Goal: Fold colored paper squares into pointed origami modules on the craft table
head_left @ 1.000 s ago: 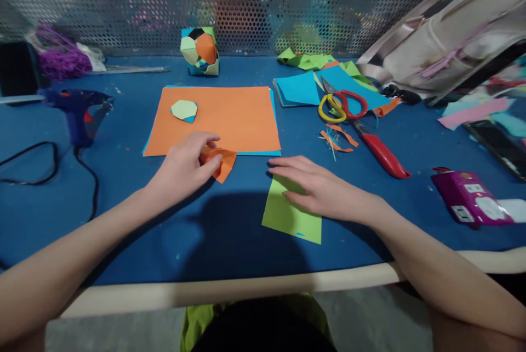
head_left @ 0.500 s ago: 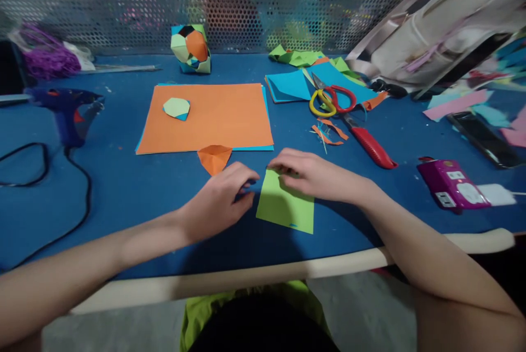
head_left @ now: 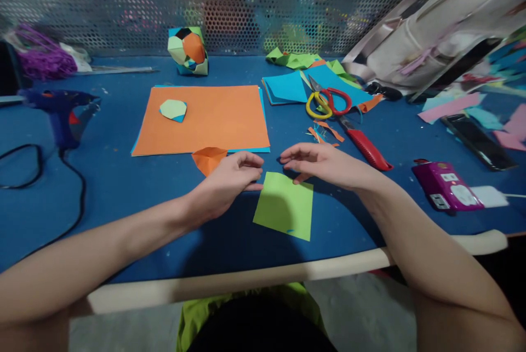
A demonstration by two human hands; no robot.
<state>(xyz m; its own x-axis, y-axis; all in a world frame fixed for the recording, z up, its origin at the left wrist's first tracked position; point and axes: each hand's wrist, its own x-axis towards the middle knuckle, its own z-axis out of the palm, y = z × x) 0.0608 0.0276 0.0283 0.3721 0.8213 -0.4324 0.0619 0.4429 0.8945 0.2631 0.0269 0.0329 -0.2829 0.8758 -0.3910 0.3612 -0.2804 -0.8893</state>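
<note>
While the green sheet (head_left: 285, 209) lies at lower centre of the frame, left hand (head_left: 224, 185) near its left edge, right hand (head_left: 329, 166) by its upper edge, fingers of both apart, folded orange piece (head_left: 209, 160) beside left hand.

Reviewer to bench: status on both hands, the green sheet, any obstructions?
Left hand open, beside green paper sheet. Right hand open, at sheet's far edge. Sheet flat, blue fleck near its near edge. Folded orange paper partly behind left hand.
</note>
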